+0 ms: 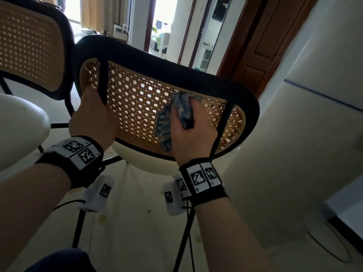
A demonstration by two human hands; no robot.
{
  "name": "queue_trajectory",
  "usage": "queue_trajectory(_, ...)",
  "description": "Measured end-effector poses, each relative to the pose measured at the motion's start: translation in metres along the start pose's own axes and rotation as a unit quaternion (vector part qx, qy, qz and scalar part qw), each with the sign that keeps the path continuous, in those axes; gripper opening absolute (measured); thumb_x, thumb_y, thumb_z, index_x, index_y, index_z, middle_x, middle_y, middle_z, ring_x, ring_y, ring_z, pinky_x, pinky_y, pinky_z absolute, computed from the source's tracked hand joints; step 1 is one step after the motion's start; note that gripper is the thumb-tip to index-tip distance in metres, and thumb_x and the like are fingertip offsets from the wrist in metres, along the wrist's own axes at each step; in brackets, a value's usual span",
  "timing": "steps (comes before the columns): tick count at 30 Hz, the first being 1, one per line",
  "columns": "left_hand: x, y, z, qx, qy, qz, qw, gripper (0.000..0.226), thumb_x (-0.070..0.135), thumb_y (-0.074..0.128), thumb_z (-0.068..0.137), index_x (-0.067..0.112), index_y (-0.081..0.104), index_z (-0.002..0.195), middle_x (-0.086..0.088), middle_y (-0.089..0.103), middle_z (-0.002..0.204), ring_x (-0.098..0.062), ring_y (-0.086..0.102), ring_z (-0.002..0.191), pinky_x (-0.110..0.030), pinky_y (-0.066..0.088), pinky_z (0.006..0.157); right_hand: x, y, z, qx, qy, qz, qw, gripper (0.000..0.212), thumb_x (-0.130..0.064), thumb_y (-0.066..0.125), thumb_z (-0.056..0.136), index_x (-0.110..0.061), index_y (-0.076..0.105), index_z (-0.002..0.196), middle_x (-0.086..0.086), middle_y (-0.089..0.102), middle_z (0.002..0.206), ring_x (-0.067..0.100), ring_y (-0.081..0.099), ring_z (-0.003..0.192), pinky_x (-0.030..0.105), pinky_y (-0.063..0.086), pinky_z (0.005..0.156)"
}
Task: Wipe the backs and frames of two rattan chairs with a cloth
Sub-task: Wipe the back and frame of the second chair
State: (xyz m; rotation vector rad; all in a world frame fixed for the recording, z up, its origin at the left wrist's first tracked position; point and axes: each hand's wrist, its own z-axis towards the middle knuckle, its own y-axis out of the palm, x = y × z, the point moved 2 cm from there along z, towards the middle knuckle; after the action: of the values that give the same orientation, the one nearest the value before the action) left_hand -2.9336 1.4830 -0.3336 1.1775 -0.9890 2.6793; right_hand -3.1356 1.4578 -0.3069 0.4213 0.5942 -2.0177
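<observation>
A rattan chair back (137, 103) with a black frame (176, 69) fills the middle of the view. My left hand (94, 116) grips the black upright bar (104, 81) on its left side. My right hand (190, 134) holds a dark blue patterned cloth (176, 116) and presses it against the cane weave right of centre. A second rattan chair (29, 46) stands at the upper left, its white seat (19, 122) below it.
A white wall or cabinet (304, 114) stands close on the right. A brown wooden door (265, 46) is behind the chair. Thin black chair legs (184, 232) and a cable cross the pale tiled floor (137, 222) below my wrists.
</observation>
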Motion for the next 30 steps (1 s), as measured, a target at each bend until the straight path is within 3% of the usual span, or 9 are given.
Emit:
queue_trajectory(3, 0.001, 0.002, 0.001, -0.005, 0.007, 0.007, 1.0, 0.042, 0.024, 0.041, 0.101, 0.014, 0.03, 0.141, -0.021, 0.054, 0.13, -0.051, 0.058, 0.102, -0.053, 0.043, 0.085, 0.011, -0.011, 0.007, 0.029, 0.058, 0.012, 0.998, 0.029, -0.048, 0.058, 0.086, -0.034, 0.053, 0.111, -0.029, 0.056, 0.077, -0.017, 0.055, 0.079, 0.001, 0.045, 0.064)
queue_trajectory(6, 0.0, 0.003, 0.004, -0.013, 0.012, 0.008, 1.0, 0.041, 0.026, 0.042, 0.101, 0.014, 0.032, 0.14, -0.02, 0.054, 0.129, -0.05, 0.059, 0.1, -0.054, 0.044, 0.085, 0.019, -0.022, 0.011, 0.104, 0.113, 0.043, 0.987, 0.032, -0.042, 0.059, 0.087, -0.027, 0.057, 0.115, -0.031, 0.053, 0.084, -0.028, 0.048, 0.085, -0.009, 0.033, 0.066)
queue_trajectory(10, -0.009, 0.005, 0.004, -0.014, 0.018, 0.018, 1.0, 0.042, 0.027, 0.041, 0.102, 0.01, 0.033, 0.139, -0.02, 0.054, 0.131, -0.05, 0.059, 0.098, -0.054, 0.044, 0.084, 0.021, -0.021, 0.006, 0.139, 0.12, 0.055, 0.981, 0.032, -0.037, 0.057, 0.091, -0.022, 0.057, 0.12, -0.031, 0.054, 0.094, -0.026, 0.049, 0.091, -0.008, 0.033, 0.072)
queue_trajectory(15, -0.02, 0.003, 0.005, -0.012, 0.057, 0.004, 0.998, 0.045, 0.03, 0.039, 0.104, 0.011, 0.031, 0.144, -0.015, 0.049, 0.14, -0.046, 0.059, 0.1, -0.049, 0.042, 0.082, 0.004, 0.008, -0.01, 0.004, 0.041, 0.022, 0.999, 0.031, -0.038, 0.057, 0.091, -0.03, 0.053, 0.121, -0.037, 0.054, 0.089, -0.028, 0.047, 0.086, -0.009, 0.033, 0.072)
queue_trajectory(17, -0.022, 0.001, 0.006, -0.015, 0.073, -0.004, 0.997, 0.042, 0.031, 0.04, 0.104, 0.012, 0.035, 0.14, -0.013, 0.05, 0.139, -0.044, 0.059, 0.1, -0.047, 0.042, 0.081, -0.002, 0.028, -0.017, -0.071, -0.001, 0.003, 0.997, 0.033, -0.029, 0.06, 0.092, -0.024, 0.057, 0.124, -0.022, 0.059, 0.09, -0.015, 0.05, 0.08, -0.002, 0.038, 0.07)
queue_trajectory(21, -0.025, -0.003, 0.011, -0.015, 0.086, 0.001, 0.996, 0.033, 0.032, 0.042, 0.101, 0.014, 0.04, 0.128, -0.012, 0.057, 0.125, -0.042, 0.061, 0.095, -0.041, 0.038, 0.074, -0.017, 0.069, -0.023, -0.165, -0.079, -0.02, 0.983, 0.03, -0.018, 0.06, 0.091, -0.014, 0.064, 0.12, 0.007, 0.07, 0.085, 0.018, 0.061, 0.066, 0.027, 0.044, 0.061)
queue_trajectory(24, -0.028, -0.003, 0.012, -0.015, 0.097, 0.013, 0.995, 0.025, 0.035, 0.042, 0.101, 0.016, 0.039, 0.118, -0.009, 0.058, 0.117, -0.041, 0.061, 0.092, -0.041, 0.037, 0.072, -0.022, 0.096, -0.029, -0.239, -0.067, -0.033, 0.968, 0.029, -0.015, 0.059, 0.09, -0.015, 0.064, 0.119, 0.011, 0.071, 0.084, 0.028, 0.064, 0.069, 0.027, 0.044, 0.062)
queue_trajectory(27, -0.029, -0.004, 0.014, -0.017, 0.103, 0.018, 0.994, 0.026, 0.035, 0.042, 0.101, 0.015, 0.04, 0.118, -0.009, 0.058, 0.117, -0.041, 0.062, 0.091, -0.043, 0.041, 0.072, -0.022, 0.114, -0.039, -0.299, -0.034, -0.044, 0.953, 0.032, -0.014, 0.055, 0.091, -0.015, 0.062, 0.123, 0.013, 0.07, 0.097, 0.031, 0.064, 0.084, 0.035, 0.051, 0.072)
queue_trajectory(30, -0.028, -0.004, 0.013, -0.023, 0.106, 0.009, 0.994, 0.031, 0.033, 0.042, 0.102, 0.015, 0.041, 0.127, -0.008, 0.057, 0.122, -0.042, 0.062, 0.094, -0.052, 0.049, 0.079, -0.021, 0.125, -0.039, -0.315, 0.006, -0.046, 0.948, 0.024, -0.018, 0.057, 0.09, -0.015, 0.068, 0.111, 0.01, 0.07, 0.098, 0.026, 0.063, 0.089, 0.024, 0.04, 0.071)
